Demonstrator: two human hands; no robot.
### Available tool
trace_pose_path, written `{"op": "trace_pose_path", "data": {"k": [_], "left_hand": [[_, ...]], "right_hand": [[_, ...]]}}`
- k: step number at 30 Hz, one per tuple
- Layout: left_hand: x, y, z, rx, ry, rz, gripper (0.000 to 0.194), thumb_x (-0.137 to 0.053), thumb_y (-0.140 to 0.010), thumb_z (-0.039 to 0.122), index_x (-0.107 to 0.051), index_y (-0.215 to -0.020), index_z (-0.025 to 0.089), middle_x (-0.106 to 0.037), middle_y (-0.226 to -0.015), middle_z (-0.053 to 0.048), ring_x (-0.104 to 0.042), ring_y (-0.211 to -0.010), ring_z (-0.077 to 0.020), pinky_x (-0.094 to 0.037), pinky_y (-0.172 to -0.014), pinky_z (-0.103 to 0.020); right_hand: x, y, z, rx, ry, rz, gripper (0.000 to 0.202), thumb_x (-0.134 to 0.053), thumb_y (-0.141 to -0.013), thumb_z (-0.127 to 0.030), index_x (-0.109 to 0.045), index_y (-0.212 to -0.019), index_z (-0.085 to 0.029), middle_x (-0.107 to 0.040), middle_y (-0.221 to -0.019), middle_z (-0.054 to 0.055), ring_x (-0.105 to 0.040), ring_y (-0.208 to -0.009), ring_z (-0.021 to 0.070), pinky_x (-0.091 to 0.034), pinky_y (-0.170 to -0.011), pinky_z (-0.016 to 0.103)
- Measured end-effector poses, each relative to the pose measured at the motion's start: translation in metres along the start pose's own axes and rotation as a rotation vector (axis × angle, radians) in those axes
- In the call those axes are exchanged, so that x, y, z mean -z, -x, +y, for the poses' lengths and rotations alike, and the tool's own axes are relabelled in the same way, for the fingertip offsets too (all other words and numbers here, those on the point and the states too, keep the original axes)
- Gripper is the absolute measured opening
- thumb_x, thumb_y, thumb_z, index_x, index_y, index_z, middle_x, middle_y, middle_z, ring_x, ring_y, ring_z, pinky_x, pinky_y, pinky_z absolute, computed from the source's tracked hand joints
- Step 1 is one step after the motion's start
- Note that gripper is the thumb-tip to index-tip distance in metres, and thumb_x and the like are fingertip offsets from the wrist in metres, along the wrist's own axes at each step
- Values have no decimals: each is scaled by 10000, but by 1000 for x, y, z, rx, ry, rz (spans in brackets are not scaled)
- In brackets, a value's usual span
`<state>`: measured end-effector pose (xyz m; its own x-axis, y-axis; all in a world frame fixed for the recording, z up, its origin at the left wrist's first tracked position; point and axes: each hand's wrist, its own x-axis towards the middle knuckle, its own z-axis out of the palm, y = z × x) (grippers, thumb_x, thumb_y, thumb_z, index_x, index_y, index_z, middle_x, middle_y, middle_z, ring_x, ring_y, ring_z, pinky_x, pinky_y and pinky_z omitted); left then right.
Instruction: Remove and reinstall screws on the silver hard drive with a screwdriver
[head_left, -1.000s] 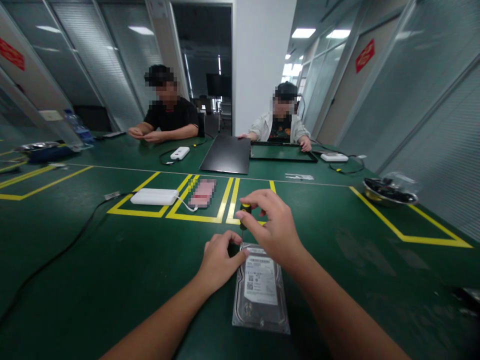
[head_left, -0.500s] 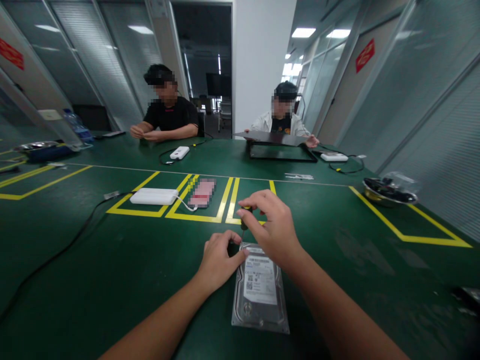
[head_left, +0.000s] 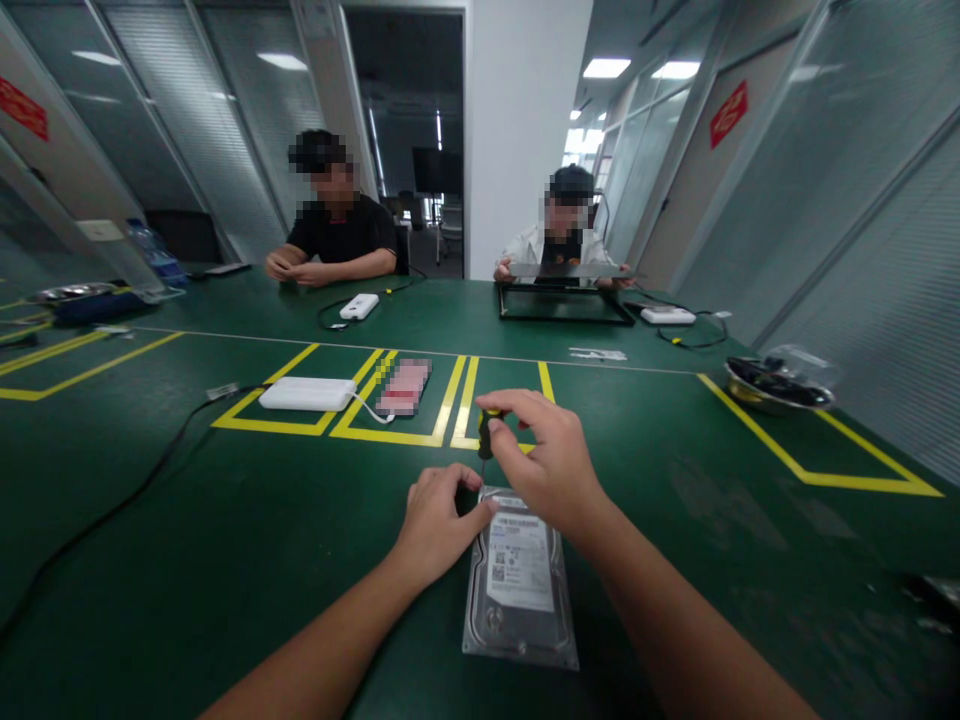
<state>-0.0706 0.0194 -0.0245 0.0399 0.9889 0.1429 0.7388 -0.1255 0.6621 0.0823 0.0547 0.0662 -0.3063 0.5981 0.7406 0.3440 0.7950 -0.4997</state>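
A silver hard drive with a white label lies flat on the green table. My right hand grips the dark and yellow handle of a small screwdriver between thumb and fingers. The screwdriver stands upright, its shaft reaching down to the drive's far left corner. My left hand holds that same corner, thumb on the top face and fingers at the far edge. Where the tip meets the drive is too small to make out.
A white power bank is cabled to a pink phone beyond my hands. At the right stands a metal bowl of dark items. Across the table sit two people, one holding a dark panel over a black frame.
My right fingers have shifted on the screwdriver handle, with the index finger straighter over its top. Across the table, the dark panel has tilted and moved slightly right. My left hand has stayed put.
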Motion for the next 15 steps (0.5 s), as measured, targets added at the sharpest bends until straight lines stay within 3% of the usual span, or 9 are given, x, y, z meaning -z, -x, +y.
{"op": "trace_pose_path", "data": {"k": [5, 11, 15], "left_hand": [[0, 0, -1, -16, 3, 6, 175, -658, -821, 355, -619, -931, 224, -670, -967, -14, -562, -976, -251, -392, -844, -369], [1, 1, 0, -19, 1, 8, 173, -665, -817, 346, -617, -933, 226, -672, -964, -11, -567, -971, -252, -398, -836, -365], [1, 1, 1, -17, 1, 4, 176, -666, -825, 358, -613, -927, 225, -674, -968, -15, -567, -975, -254, -400, -837, -367]], "right_hand": [[-3, 0, 1, -24, -15, 37, 127, -666, -860, -203, -700, -971, -151, -611, -958, 46, -578, -904, 145, -475, -796, 284], [-2, 1, 0, -15, 24, 54, 224, -554, -876, -108, -668, -1060, -160, -662, -1001, 22, -591, -925, 146, -463, -807, 300], [-4, 1, 0, -24, 11, 48, 147, -629, -863, -184, -680, -999, -167, -632, -991, 41, -585, -918, 153, -471, -763, 288]]}}
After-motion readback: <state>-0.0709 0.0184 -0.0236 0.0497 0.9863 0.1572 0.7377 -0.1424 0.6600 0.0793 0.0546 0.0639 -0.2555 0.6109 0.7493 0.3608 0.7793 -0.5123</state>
